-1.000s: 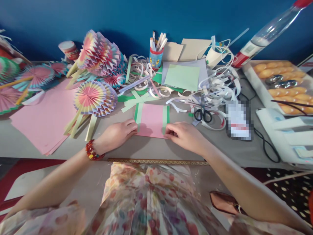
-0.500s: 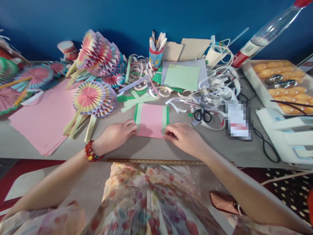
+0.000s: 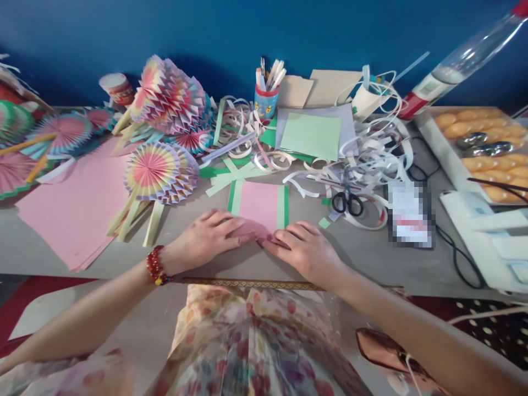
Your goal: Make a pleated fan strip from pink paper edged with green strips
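A pink paper sheet (image 3: 264,203) with green strips down both sides lies flat in front of me. My left hand (image 3: 214,234) rests at its near left edge, its fingers closed on the paper and pointing right. At the near right edge, my right hand (image 3: 303,247) has its fingers curled together on the same border. The fingertips of both hands almost meet at the middle of that edge, which they partly cover. Just right of the sheet lie black-handled scissors (image 3: 347,202) among paper scraps.
Folded paper fans (image 3: 157,170) and a pink paper stack (image 3: 74,198) lie to the left. Behind are a pen cup (image 3: 266,102), green paper (image 3: 311,135) and curled paper strips (image 3: 379,143). A phone-like blurred object (image 3: 410,214) and a bottle (image 3: 449,71) are on the right.
Both hands have moved inward along the near edge of the pink sheet, from its corners to its middle. The view has shifted slightly.
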Demonstrator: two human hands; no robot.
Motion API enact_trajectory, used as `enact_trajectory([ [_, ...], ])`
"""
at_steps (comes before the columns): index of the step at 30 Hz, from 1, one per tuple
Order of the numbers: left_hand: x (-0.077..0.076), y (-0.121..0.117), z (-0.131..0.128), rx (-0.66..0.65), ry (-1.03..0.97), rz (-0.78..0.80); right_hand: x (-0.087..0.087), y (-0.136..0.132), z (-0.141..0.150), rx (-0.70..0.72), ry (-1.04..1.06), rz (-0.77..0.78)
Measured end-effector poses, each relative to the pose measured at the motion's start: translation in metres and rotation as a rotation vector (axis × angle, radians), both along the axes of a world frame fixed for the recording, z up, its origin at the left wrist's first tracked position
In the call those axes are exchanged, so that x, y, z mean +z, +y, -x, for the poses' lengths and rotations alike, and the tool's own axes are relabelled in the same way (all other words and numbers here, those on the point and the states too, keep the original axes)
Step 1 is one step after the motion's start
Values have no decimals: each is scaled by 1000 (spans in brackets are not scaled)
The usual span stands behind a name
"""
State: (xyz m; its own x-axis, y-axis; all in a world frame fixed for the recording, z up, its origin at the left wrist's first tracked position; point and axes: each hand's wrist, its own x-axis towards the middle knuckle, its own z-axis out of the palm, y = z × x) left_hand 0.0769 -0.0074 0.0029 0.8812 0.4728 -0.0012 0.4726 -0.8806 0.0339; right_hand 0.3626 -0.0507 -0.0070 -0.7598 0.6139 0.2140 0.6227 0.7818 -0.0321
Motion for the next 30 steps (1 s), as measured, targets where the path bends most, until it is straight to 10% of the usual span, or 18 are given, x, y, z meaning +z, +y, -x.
enact_trajectory([
  [15,10,9,-2,-94,8,162,-2,-5,-4,-43,57,61],
  [30,-10,-28,36,164,16,94,-6,-24,-28,-227,172,157],
])
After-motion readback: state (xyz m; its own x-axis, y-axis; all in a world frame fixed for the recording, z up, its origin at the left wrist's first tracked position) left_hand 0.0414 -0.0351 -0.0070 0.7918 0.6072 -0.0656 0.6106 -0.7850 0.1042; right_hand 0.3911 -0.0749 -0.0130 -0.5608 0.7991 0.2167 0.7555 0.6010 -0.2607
